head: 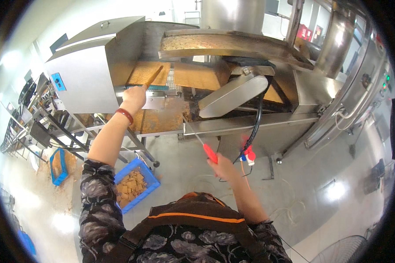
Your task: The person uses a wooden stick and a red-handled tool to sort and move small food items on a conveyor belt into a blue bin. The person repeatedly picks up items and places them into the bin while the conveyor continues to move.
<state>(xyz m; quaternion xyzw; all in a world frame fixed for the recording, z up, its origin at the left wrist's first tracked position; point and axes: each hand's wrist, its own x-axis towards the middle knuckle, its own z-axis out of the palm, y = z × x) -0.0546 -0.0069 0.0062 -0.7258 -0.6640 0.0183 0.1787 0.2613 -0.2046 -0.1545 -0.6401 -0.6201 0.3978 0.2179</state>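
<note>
My left hand (pixel 134 98) is closed around the lower end of a flat wooden stick (pixel 154 77), whose tip lies over a brown baked sheet (pixel 139 73) beside the steel machine housing. A second brown sheet (pixel 197 76) is to the right, past a strip of wire-mesh conveyor (pixel 171 78). Lower down, my right hand (pixel 224 168) grips the red handle of a tool (pixel 210 153) with a long thin metal shaft or blade; it points up and left toward the machine's front edge. The exact type of that tool cannot be told.
A slanted steel guard (pixel 233 92) and a black cable (pixel 258 115) are right of the sheets. A blue crate (pixel 141 194) of broken brown pieces stands on the floor at lower left, near the frame's legs. Another blue crate (pixel 64 167) lies farther left. A fan (pixel 345 251) is at lower right.
</note>
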